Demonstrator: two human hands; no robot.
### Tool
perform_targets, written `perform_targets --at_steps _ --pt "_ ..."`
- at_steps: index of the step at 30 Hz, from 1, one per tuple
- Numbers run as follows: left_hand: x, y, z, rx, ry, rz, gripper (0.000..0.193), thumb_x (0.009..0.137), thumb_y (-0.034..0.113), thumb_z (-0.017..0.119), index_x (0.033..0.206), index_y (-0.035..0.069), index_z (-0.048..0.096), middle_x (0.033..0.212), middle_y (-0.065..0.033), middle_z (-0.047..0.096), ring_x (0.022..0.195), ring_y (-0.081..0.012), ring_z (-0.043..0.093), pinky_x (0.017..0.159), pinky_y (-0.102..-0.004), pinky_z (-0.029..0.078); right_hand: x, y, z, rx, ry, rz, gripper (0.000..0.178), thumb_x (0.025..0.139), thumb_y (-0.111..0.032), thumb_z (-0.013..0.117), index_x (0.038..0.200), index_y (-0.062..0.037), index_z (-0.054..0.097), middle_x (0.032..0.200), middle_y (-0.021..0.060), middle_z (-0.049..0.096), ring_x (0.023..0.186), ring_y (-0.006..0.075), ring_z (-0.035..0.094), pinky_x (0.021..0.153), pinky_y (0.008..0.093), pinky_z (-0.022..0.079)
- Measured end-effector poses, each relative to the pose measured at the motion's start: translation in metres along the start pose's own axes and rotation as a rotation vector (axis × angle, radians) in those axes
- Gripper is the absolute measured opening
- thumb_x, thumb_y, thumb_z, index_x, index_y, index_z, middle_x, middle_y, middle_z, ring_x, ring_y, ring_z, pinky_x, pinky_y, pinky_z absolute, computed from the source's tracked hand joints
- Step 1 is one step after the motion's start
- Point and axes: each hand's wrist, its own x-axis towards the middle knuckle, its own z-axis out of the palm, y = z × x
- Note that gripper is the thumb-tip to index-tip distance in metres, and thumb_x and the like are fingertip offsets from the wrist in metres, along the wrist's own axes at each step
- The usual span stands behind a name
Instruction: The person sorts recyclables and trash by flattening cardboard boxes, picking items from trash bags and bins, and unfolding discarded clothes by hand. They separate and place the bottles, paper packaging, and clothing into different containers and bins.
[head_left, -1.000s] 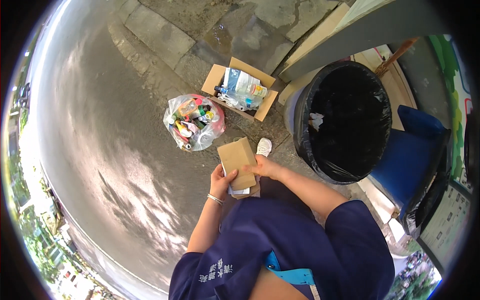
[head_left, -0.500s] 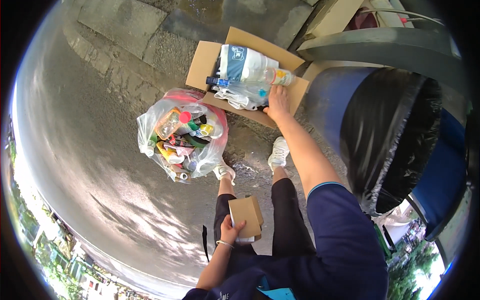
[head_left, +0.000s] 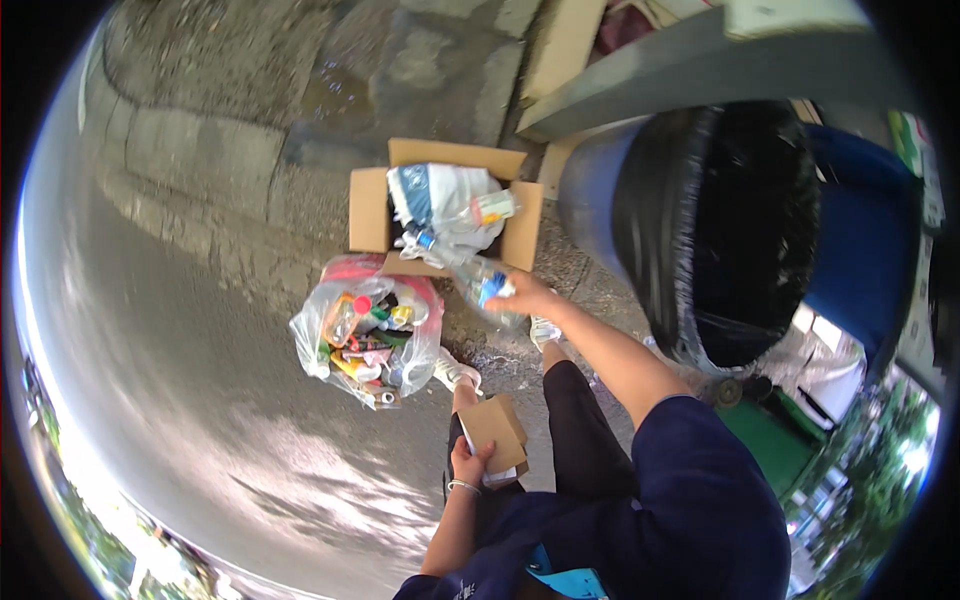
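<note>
Left hand [head_left: 470, 462] grips cardboard [head_left: 493, 428], right hand [head_left: 530, 296] a clear bottle [head_left: 480, 281] by carton [head_left: 368, 210]; likely removal step, next wants a steady hold.

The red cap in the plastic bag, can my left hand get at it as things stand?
Probably not without letting go first: the left hand grips cardboard. Otherwise, the red cap looks exposed in the open plastic bag.

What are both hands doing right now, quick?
Left hand: closed, holding brown cardboard.
Right hand: closed, holding a clear plastic bottle.
</note>
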Motion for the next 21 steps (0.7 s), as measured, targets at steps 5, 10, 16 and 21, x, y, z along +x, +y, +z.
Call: perform_targets --at_steps 5,10,16,21 --pt "-0.005 0.04 0.009 0.004 0.001 0.113 0.046 0.071 -0.001 0.078 0.111 -0.001 0.055 0.104 -0.0101 0.065 0.092 -0.0203 0.063 0.083 -0.0337 0.052 -0.2 -0.057 -0.043 0.767 -0.251 -0.209 0.047 0.082 -0.013 0.074 0.12 -0.004 0.048 0.102 0.0003 0.06 0.095 0.0075 0.057 0.083 0.0267 0.047" --pt "-0.003 0.099 0.017 0.126 -0.063 0.315 0.05 0.069 -0.004 0.078 0.114 0.0 0.057 0.108 -0.0077 0.063 0.094 -0.0206 0.061 0.082 -0.0346 0.053 -0.388 -0.072 -0.133 0.869 -0.017 -0.395 0.077 0.073 -0.003 0.078 0.138 -0.0025 0.036 0.115 0.0068 0.056 0.109 0.0159 0.053 0.092 0.0341 0.045" --pt "0.0 0.158 0.077 0.096 -0.079 0.348 0.044 0.071 -0.002 0.077 0.111 0.0 0.059 0.108 -0.0074 0.063 0.094 -0.0201 0.061 0.084 -0.0359 0.052 -0.583 -0.043 -0.264 0.853 0.916 -0.674 0.059 0.086 -0.034 0.066 0.131 -0.0042 0.044 0.111 0.0098 0.059 0.11 0.0266 0.056 0.091 0.0418 0.047" --pt "-0.021 0.208 0.153 0.323 -0.238 0.476 0.052 0.075 0.0 0.071 0.123 0.005 0.053 0.108 -0.0075 0.064 0.094 -0.02 0.063 0.08 -0.0368 0.054 -0.737 0.11 -0.422 0.481 1.78 -0.038 0.04 0.093 -0.035 0.054 0.121 -0.0066 0.057 0.118 0.0065 0.061 0.109 0.0166 0.057 0.091 0.0324 0.045"
